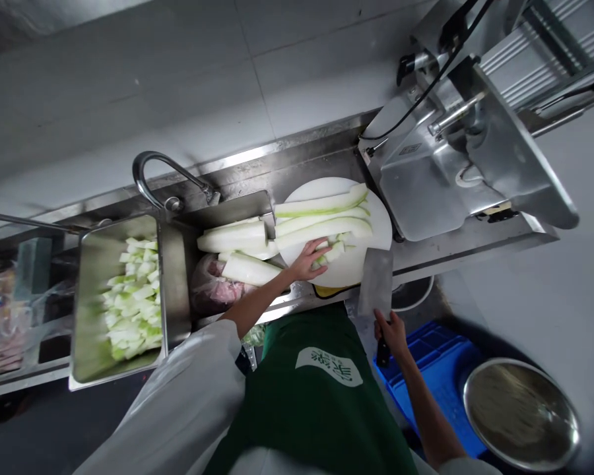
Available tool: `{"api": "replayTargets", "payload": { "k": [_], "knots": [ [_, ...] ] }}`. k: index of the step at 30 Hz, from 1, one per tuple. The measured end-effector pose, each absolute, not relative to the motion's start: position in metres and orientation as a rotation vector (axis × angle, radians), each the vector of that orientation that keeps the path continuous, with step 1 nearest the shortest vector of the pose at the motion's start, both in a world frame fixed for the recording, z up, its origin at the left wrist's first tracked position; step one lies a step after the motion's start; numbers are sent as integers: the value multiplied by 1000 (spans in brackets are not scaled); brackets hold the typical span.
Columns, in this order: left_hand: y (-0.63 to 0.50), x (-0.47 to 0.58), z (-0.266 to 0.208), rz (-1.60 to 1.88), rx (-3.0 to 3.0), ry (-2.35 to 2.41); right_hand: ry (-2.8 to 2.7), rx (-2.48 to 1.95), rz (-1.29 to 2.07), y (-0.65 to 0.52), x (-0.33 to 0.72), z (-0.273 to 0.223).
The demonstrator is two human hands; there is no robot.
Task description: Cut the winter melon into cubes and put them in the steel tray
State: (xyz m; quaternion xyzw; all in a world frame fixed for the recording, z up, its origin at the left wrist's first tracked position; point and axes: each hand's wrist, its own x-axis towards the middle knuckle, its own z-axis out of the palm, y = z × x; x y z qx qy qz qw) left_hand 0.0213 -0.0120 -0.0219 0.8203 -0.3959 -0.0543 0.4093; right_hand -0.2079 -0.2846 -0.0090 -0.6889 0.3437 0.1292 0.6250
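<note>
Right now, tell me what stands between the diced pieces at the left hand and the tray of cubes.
The basin, holding large chunks and bagged meat, lies between them. The left forearm spans its near side, and the tray's rim rises at its left end. Nothing visible separates the left hand from the pieces.

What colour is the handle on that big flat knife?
The knife handle is black; it shows best in the head view.
</note>
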Motion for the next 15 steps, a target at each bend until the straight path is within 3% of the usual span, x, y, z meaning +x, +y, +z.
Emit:
{"api": "replayTargets", "payload": {
  "k": [15],
  "knots": [
    [-29,-9,-38,-150,2178,-965,735,-1493,209,-109,-169,-22]
  ]
}}
